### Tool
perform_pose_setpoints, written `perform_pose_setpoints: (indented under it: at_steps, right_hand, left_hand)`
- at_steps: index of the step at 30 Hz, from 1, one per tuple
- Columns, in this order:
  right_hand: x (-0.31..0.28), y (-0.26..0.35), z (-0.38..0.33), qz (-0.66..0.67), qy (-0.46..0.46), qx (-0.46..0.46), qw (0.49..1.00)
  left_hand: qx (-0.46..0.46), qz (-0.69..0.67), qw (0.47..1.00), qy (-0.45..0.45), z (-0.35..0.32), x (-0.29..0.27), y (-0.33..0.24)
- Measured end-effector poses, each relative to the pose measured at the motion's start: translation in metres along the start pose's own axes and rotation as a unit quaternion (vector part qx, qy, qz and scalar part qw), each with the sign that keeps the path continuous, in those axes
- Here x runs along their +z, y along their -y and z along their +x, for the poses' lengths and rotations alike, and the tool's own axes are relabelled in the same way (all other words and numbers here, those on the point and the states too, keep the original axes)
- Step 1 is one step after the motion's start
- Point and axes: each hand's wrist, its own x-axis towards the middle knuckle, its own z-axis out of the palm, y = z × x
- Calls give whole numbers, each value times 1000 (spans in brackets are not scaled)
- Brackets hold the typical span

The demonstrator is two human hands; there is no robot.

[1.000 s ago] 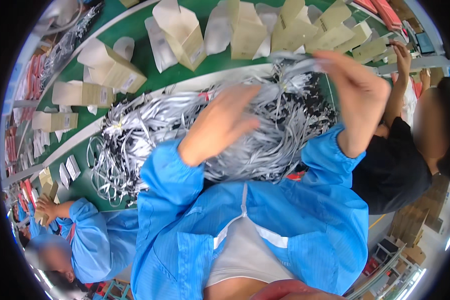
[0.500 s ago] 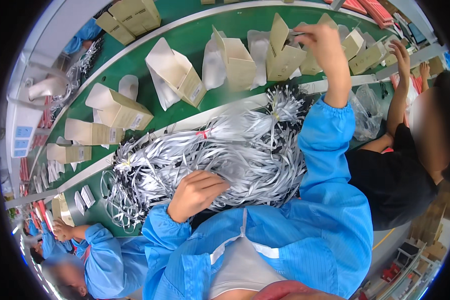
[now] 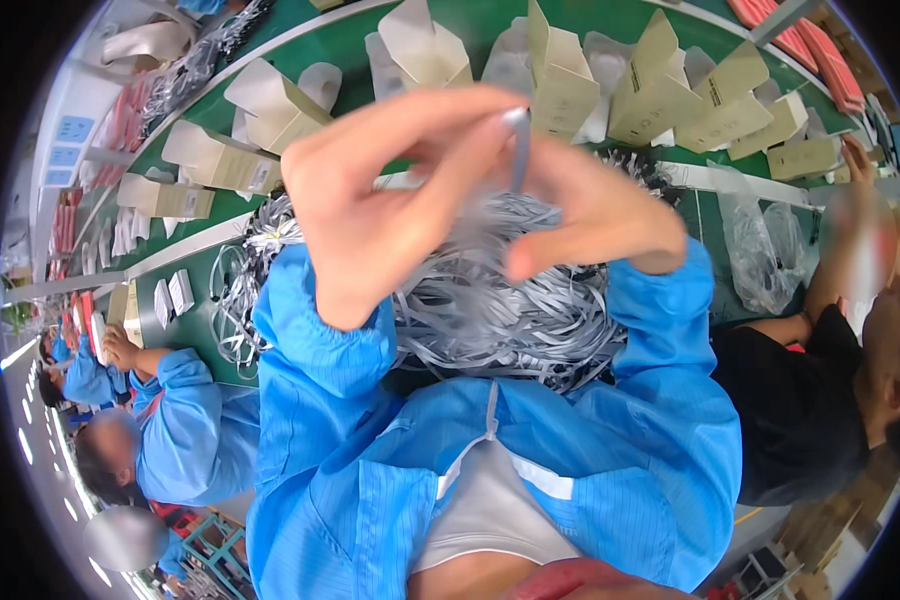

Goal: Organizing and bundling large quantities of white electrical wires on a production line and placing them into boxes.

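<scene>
Hands meet close under the camera, raised above the heap of grey straps (image 3: pixel 510 300) that lies on the green table (image 3: pixel 360 50). Left hand (image 3: pixel 380 200) has its thumb and forefinger brought together in a pinch at the top of a single grey strap (image 3: pixel 520 150), with the other fingers curled loosely below; the wrist is bent so the back of the hand faces the camera. Right hand (image 3: pixel 600 215) comes in from the other side, its fingertips touching the same strap just beside the left fingertips, the fingers bunched and pointing inward. The strap hangs down between the two hands toward the heap. Both forearms, in blue sleeves (image 3: pixel 320 350), rise steeply from the lower edge and angle toward each other. Beyond the heap, open tan cardboard boxes (image 3: pixel 560 80) stand in a row along the table. A clear plastic bag (image 3: pixel 770 250) lies to the right, near a person in black (image 3: pixel 800 400). Another person in blue (image 3: pixel 185 420) works at the left.
</scene>
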Motion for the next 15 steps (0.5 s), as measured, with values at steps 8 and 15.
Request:
perform_pose_setpoints:
  at_steps: [8,15]
  right_hand:
    - [-5,15,8,-45,80,170,981]
    - [-28,15,-3,-251,63,210,943]
  left_hand:
    - [-67,-217,968,-106,-2,-45,10]
    - [-109,-280,932,-201,-41,-63,46]
